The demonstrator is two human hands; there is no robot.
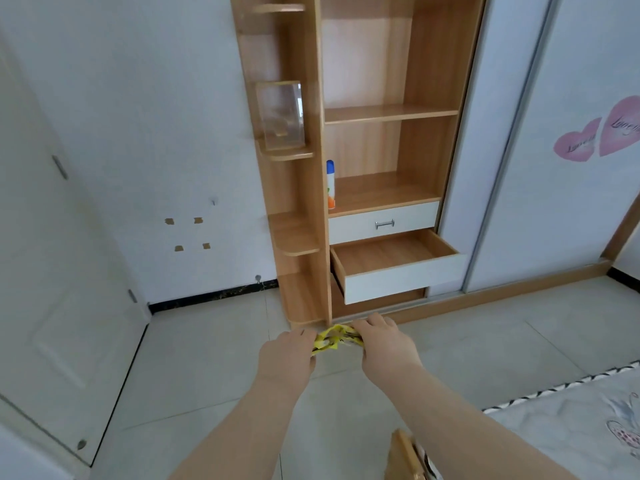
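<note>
Both my arms reach forward over the tiled floor. Between my hands is a small crumpled yellow cloth with dark markings (pixel 331 338). My left hand (pixel 286 358) grips its left end and my right hand (pixel 385 344) grips its right end, fingers curled round it. Ahead stands a wooden wardrobe (pixel 388 114) with open shelves. Its lower drawer (pixel 398 268) is pulled out and looks empty; the drawer above it (pixel 382 223) is closed.
A white-and-blue spray bottle (pixel 330 184) stands on the shelf above the drawers. A clear box (pixel 281 114) sits on a side shelf. A white door (pixel 52 271) is at the left, sliding wardrobe doors (pixel 554 168) at the right, a mattress (pixel 581 427) bottom right.
</note>
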